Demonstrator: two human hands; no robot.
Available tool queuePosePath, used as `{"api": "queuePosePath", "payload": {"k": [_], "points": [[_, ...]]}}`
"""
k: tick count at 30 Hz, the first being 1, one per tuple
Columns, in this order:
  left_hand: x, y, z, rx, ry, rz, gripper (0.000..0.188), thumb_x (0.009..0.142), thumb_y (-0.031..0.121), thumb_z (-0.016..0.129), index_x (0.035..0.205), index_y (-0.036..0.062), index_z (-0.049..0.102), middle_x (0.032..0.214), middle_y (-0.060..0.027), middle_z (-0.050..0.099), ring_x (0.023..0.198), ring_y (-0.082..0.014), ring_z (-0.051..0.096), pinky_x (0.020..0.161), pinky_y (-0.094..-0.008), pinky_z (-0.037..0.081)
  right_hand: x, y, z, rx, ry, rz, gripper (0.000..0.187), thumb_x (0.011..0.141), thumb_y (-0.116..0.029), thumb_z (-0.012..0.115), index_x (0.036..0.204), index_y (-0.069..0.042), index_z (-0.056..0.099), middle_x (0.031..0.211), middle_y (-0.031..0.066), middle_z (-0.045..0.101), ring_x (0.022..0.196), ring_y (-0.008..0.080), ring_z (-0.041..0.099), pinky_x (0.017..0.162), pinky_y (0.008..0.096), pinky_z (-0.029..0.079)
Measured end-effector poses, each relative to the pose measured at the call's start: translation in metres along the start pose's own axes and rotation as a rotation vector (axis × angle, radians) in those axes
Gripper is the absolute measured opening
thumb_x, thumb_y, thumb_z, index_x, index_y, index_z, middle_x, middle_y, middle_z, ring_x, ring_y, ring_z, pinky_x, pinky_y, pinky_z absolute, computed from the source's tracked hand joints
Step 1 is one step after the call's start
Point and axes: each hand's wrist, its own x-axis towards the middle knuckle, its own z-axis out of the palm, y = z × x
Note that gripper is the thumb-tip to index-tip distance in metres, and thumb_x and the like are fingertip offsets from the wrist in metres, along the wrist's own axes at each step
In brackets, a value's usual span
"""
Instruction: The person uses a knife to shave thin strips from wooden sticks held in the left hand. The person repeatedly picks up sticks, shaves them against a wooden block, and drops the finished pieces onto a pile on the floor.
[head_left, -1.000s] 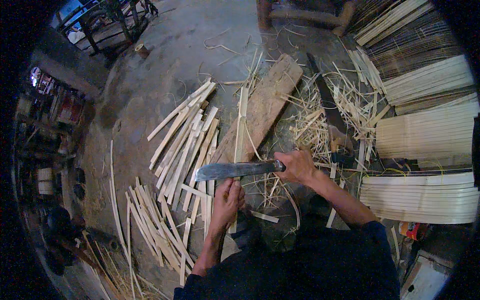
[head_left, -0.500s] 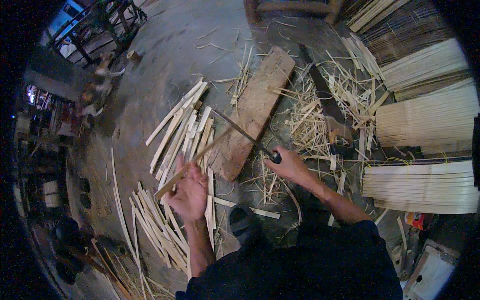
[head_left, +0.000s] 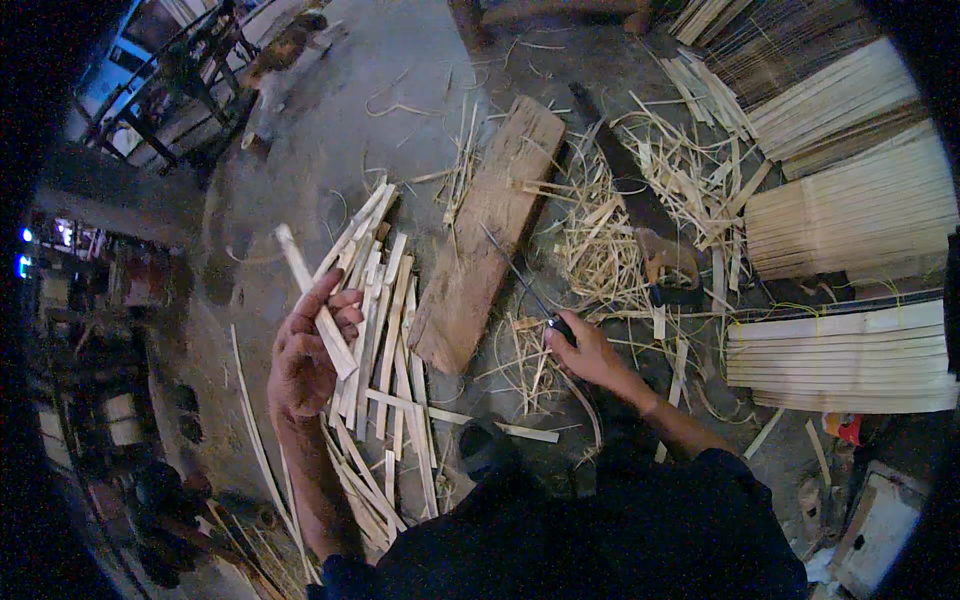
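Note:
My left hand (head_left: 305, 352) grips a pale bamboo strip (head_left: 298, 268) that sticks up and to the left, above a loose pile of split bamboo strips (head_left: 385, 330) on the floor. My right hand (head_left: 582, 345) holds a long knife (head_left: 515, 275) by its dark handle. The blade is seen edge-on and points up-left over a thick wooden chopping block (head_left: 487, 232) that lies slanted on the ground between my hands.
Stacks of flat bamboo slats (head_left: 850, 215) fill the right side, with another bundle (head_left: 845, 355) below. Shavings and curls (head_left: 610, 230) litter the ground around the block. A saw-like tool (head_left: 640, 215) lies in them. Dark furniture stands at the top left.
The left hand has moved away to the left with a strip, off the knife blade. The knife has turned from flat and level to edge-on, pointing up-left over the block.

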Motion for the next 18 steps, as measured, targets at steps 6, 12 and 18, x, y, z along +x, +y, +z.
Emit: {"api": "queuePosePath", "payload": {"k": [6, 12, 18], "points": [[-0.004, 0.028, 0.041, 0.424, 0.197, -0.146, 0.071, 0.082, 0.034, 0.066, 0.136, 0.0001, 0.036, 0.139, -0.0167, 0.038, 0.117, -0.0277, 0.052, 0.092, -0.0374, 0.045, 0.002, -0.004, -0.004, 0.278, -0.186, 0.254, 0.047, 0.091, -0.032, 0.054, 0.124, 0.001, 0.046, 0.098, 0.0196, 0.063, 0.086, 0.0301, 0.062, 0.077, 0.0401, 0.049], [0.029, 0.049, 0.04, 1.763, -0.031, -0.315, 0.034, 0.094, 0.032, 0.051, 0.119, 0.0112, 0.06, 0.105, -0.0107, 0.059, 0.091, -0.0215, 0.058, 0.079, -0.0358, 0.045, -0.002, 0.024, 0.007, 0.315, -0.006, 0.067, 0.046, 0.093, -0.028, 0.052, 0.129, -0.001, 0.041, 0.078, 0.008, 0.058, 0.059, 0.0163, 0.059, 0.056, 0.0302, 0.049], [0.072, 0.042, 0.029, 0.674, 0.574, 0.597, 0.016, 0.096, 0.022, 0.049, 0.099, 0.007, 0.054, 0.07, 0.0006, 0.043, 0.063, -0.0105, 0.043, 0.061, -0.0272, 0.04, -0.005, 0.017, 0.004, 0.416, -0.004, 0.157, 0.048, 0.091, -0.033, 0.055, 0.126, -0.001, 0.046, 0.089, 0.015, 0.062, 0.073, 0.0224, 0.061, 0.068, 0.0339, 0.05]]}}
